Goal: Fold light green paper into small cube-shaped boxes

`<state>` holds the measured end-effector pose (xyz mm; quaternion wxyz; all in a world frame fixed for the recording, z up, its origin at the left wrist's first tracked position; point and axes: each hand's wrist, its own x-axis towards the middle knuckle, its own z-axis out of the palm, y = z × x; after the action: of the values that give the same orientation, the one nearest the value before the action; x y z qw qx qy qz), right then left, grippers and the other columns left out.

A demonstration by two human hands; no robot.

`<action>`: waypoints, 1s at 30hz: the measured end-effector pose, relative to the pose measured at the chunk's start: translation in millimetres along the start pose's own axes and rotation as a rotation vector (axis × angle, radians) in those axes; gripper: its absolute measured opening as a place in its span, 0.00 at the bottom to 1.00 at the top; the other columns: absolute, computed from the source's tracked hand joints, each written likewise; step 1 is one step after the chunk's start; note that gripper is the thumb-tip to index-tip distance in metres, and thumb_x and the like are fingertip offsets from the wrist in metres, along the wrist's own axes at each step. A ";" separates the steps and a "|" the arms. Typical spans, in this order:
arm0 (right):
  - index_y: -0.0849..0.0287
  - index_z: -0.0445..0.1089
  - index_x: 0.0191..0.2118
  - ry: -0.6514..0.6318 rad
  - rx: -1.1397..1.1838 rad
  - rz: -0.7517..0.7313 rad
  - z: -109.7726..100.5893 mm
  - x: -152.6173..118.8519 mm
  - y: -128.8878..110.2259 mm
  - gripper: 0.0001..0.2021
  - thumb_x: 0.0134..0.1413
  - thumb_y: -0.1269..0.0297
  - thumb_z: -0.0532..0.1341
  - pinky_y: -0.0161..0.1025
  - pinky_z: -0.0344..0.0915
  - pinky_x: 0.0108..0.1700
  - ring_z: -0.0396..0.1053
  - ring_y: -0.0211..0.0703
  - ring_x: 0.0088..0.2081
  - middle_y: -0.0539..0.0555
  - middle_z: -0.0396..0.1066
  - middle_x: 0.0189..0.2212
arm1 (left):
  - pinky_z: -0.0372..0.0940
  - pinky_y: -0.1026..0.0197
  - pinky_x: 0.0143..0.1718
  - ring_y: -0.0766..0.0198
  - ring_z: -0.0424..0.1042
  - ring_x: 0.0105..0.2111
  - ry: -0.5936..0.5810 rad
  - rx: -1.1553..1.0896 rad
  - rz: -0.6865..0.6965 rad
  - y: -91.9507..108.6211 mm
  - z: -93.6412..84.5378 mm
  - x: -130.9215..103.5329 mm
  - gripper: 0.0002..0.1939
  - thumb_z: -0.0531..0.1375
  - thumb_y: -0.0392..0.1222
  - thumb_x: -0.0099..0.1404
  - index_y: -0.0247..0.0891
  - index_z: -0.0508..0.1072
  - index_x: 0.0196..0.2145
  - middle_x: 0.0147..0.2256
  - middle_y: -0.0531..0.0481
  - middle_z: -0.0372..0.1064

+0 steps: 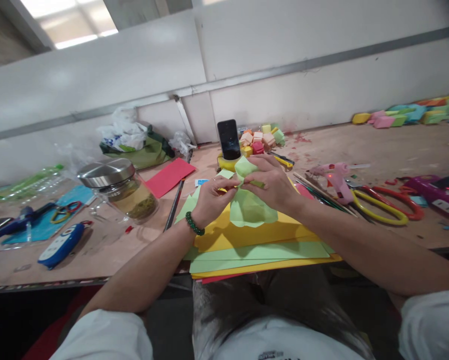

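A light green piece of paper, pinched narrow in its middle and flared above and below, is held between my two hands. My left hand, with a green bead bracelet at the wrist, pinches it from the left. From the right, my right hand has its fingers closed on the upper part. Beneath them lie stacked sheets of yellow paper and green paper, their front edges past the table's edge.
A phone stands upright behind my hands. At left are a lidded glass jar, red paper and a blue power strip. At right lie a pink glue gun, yellow-handled scissors and a purple power strip.
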<state>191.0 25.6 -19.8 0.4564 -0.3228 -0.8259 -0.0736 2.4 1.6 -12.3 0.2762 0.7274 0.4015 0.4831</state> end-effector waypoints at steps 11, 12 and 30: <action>0.55 0.76 0.28 -0.008 0.036 -0.076 -3.6 1.6 -0.8 0.09 0.54 0.58 0.64 0.52 0.64 0.53 0.64 0.52 0.51 0.57 0.70 0.49 | 0.64 0.66 0.28 0.66 0.69 0.28 -0.004 0.088 0.092 9.1 -2.2 -1.0 0.06 0.61 0.35 0.55 0.37 0.79 0.29 0.28 0.48 0.73; 0.55 0.75 0.27 -0.010 0.038 -0.072 -4.2 2.0 -1.2 0.09 0.53 0.58 0.64 0.52 0.64 0.53 0.64 0.52 0.51 0.56 0.71 0.49 | 0.64 0.66 0.28 0.66 0.69 0.27 -0.007 0.097 0.091 9.2 -2.5 -0.8 0.06 0.61 0.35 0.55 0.37 0.79 0.30 0.28 0.48 0.73; 0.54 0.74 0.24 -0.064 0.064 -0.068 -9.8 4.1 -8.2 0.10 0.55 0.61 0.62 0.52 0.63 0.51 0.67 0.51 0.49 0.55 0.71 0.49 | 0.65 0.65 0.34 0.66 0.69 0.34 -0.072 -0.174 -0.168 8.3 -4.6 3.7 0.18 0.67 0.39 0.48 0.37 0.71 0.38 0.34 0.49 0.70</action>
<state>191.4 17.0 -9.4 0.4372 -0.2820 -0.8524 -0.0522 1.6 0.5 -2.2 0.3920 0.6814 0.4075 0.4647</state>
